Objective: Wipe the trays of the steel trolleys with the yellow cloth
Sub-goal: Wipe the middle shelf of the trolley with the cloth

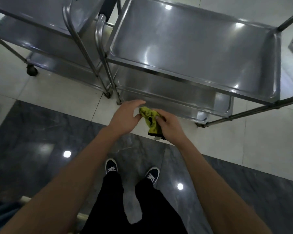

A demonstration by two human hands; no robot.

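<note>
The cloth (150, 119) hangs bunched in mid-air in front of the person, below the near edge of the right trolley (276, 103), touching no tray. The right hand (169, 126) holds it: fingers and thumb are curled round its middle, so that grip is clamped on the cloth, with a dark-edged corner dangling below the palm. The left hand (125, 116) is just beside it, fingers fairly straight and spread, fingertips touching the upper folds of the cloth; that grip is apart and does not appear to clamp anything.

By my reading, this is the readying step: the cloth is being gathered or refolded between the hands before a wipe, and no tray is being wiped now. The next move calls for settling the cloth into a flat pad in one hand, then reaching up and forward to the top tray (193, 41) or down to the lower tray (167, 92). A second trolley (41, 22) stands to the left, close beside the first.
</note>
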